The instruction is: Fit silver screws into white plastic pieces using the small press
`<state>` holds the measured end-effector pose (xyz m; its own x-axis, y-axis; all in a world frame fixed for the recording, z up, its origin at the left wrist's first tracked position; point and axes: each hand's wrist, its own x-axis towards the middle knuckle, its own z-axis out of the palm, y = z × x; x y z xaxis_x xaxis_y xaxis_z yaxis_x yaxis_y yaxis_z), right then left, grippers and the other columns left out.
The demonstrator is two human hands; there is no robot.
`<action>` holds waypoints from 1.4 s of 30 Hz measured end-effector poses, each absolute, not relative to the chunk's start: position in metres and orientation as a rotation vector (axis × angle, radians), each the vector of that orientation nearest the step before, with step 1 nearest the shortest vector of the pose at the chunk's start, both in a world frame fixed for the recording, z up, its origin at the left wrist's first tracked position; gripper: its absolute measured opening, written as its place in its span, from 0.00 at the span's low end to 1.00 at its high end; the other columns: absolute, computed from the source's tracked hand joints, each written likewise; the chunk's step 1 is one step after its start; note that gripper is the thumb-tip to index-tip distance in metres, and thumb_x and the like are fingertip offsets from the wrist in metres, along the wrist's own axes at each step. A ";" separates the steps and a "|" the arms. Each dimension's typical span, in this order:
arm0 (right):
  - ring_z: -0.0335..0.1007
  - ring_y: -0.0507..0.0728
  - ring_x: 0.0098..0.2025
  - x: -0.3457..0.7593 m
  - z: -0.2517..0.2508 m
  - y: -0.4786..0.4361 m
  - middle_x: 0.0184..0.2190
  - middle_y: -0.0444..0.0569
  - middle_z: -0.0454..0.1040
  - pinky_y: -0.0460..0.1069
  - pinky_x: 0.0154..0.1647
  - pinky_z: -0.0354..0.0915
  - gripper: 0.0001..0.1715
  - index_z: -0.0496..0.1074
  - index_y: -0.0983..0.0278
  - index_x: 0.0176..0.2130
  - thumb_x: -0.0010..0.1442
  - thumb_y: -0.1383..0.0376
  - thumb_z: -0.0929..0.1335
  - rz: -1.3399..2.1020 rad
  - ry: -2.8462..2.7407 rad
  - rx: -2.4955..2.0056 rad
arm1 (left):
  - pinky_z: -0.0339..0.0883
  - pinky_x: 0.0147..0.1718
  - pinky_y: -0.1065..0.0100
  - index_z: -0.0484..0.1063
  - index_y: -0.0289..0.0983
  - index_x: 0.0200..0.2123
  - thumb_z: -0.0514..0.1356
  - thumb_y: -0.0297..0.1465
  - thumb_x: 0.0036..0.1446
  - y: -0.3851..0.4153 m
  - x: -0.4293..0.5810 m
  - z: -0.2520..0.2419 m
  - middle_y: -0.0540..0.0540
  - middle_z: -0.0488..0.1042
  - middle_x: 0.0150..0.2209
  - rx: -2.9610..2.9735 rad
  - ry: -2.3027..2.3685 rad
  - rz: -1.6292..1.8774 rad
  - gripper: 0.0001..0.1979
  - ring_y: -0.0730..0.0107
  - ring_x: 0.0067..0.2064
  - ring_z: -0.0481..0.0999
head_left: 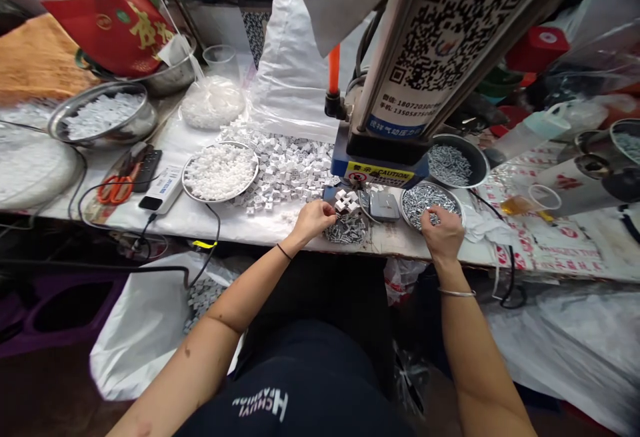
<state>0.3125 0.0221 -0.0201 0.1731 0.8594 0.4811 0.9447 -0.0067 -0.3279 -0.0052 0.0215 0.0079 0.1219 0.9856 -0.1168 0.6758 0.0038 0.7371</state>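
My left hand (pixel 315 220) is pinched at the front of the press, right beside a small cluster of white plastic blocks (pixel 347 201). Anything between its fingertips is too small to make out. Just below lies a pile of small metal pins (pixel 346 230). My right hand (pixel 443 230) reaches over the near side of a round bowl (pixel 463 213) filled with metal pins (pixel 423 200). Its fingers are drawn together at the pins, and what they hold is hidden. Above the blocks hangs the blue press head (pixel 340 160) with a yellow caution label.
Loose white blocks (pixel 285 167) cover the table left of the press. A bowl of white pieces (pixel 220 171), a white power strip (pixel 163 190) and orange-handled scissors (pixel 117 187) lie farther left. Behind the right bowl stands a dark pan (pixel 483 163) of metal parts.
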 end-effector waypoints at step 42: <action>0.74 0.56 0.35 0.141 0.023 -0.037 0.33 0.45 0.79 0.50 0.38 0.69 0.10 0.77 0.56 0.37 0.60 0.58 0.66 0.580 -1.665 -1.339 | 0.55 0.25 0.77 0.75 0.32 0.27 0.70 0.37 0.38 -0.023 0.004 0.023 0.51 0.69 0.22 0.435 0.862 0.919 0.15 0.82 0.25 0.65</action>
